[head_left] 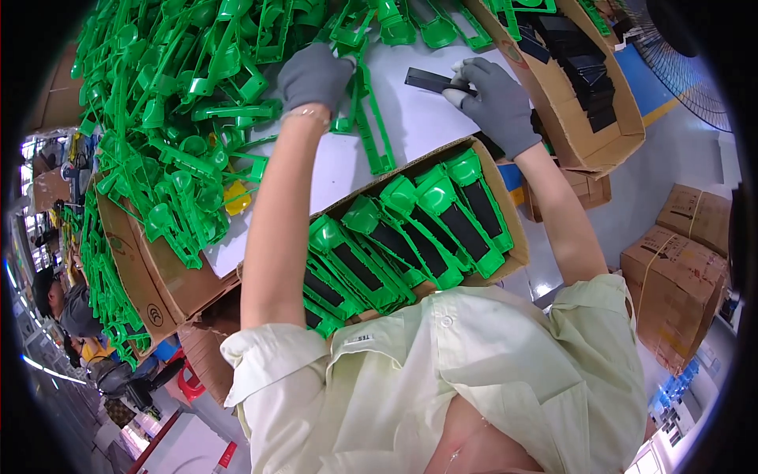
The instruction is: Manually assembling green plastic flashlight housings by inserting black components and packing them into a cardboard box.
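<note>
My left hand, in a grey glove with pale fingertips, is closed on the upper part of a long green plastic frame. The frame slants down over the white tabletop, and part of it is hidden by the hand. My right hand, gloved alike, pinches a flat black bar by its right end, fingers curled round it. The bar lies roughly level, to the right of the green frame and apart from it. Close in front of my body, a cardboard box contains several green frames with black inserts.
Loose green frames are heaped high on the left. A carton with black bars stands at the right. Beyond it is a fan. Taped cartons stack on the floor; at far left a person is visible.
</note>
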Tool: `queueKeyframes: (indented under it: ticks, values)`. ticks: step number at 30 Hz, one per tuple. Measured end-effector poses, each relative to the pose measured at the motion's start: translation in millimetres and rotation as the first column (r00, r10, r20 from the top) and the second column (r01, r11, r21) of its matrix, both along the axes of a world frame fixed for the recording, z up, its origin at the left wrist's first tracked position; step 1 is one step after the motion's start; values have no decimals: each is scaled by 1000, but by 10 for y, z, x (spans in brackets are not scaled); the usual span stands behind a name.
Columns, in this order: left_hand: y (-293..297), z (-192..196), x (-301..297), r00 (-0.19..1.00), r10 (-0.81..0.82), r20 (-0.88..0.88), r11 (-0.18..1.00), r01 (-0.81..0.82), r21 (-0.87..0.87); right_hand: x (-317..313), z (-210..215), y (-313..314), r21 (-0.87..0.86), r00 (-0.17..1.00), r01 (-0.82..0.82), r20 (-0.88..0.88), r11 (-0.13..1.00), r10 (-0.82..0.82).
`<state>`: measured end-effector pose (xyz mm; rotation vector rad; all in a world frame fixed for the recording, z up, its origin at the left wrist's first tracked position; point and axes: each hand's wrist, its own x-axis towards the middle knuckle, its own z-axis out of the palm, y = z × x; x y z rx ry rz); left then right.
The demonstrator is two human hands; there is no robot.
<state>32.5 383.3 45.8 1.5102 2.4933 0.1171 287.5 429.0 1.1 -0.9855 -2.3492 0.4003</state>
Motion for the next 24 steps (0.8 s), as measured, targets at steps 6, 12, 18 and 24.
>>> queueKeyframes:
  ticks: [6,12,18,24]
  values:
    - [300,-215,0,993,31,-113,995,-21,96,2,270,-174,-178,999,11,-35,984,-17]
    - [-355,147,-491,485,-75,872,939,-260,225,102,359,-325,-547,957,-89,-279,833,-81]
    - [-1328,532,-229,178,24,984,905,-422,54,88,625,-597,-819,881,-220,-400,530,-252]
    - [-1935,499,-97,11,-21,1000,866,-500,24,64,827,-794,-846,889,-288,-411,448,-204]
